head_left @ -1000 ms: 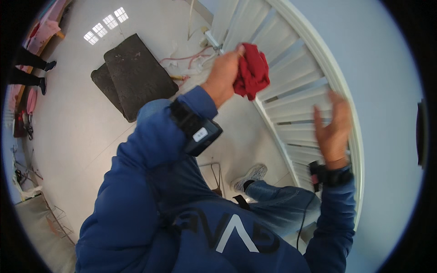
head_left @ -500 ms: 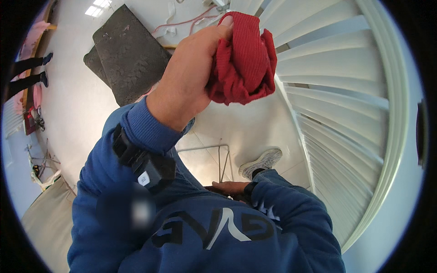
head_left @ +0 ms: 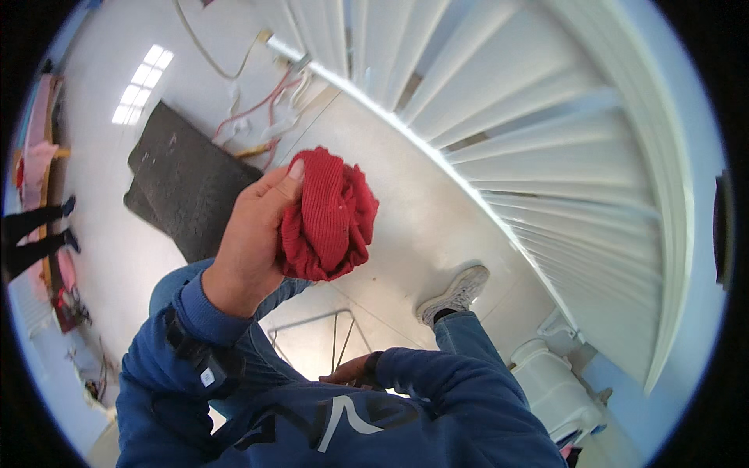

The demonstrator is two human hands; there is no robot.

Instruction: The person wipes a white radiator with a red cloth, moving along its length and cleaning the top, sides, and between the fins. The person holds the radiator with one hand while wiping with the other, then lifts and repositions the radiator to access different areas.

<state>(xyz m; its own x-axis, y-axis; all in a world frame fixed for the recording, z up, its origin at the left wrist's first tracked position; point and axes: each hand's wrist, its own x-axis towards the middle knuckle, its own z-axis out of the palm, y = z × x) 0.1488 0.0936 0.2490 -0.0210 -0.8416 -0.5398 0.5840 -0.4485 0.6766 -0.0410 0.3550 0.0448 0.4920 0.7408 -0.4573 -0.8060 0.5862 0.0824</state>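
My left hand (head_left: 253, 234) is raised in front of me, closed round a bundled red ribbed knit cloth (head_left: 328, 218). The thumb presses on its near-left side, and its folds bulge out to the right. My right hand (head_left: 347, 370) is low by my lap, next to the thin metal frame (head_left: 335, 316) of what looks like a stool. Its fingers are mostly hidden, and I cannot make out whether they hold anything.
Dark grey mats or slabs (head_left: 187, 187) lie on the floor at left. White slatted panels (head_left: 538, 156) curve along the right, with a white plastic container (head_left: 546, 382) below. A hose (head_left: 207, 51) and red cord (head_left: 257, 105) lie ahead. Another person's legs (head_left: 35, 234) show far left.
My left hand has come lower and to the left in the picture with the red cloth still in it. The view has shifted, bringing the white container into sight. My right hand stays by my lap.
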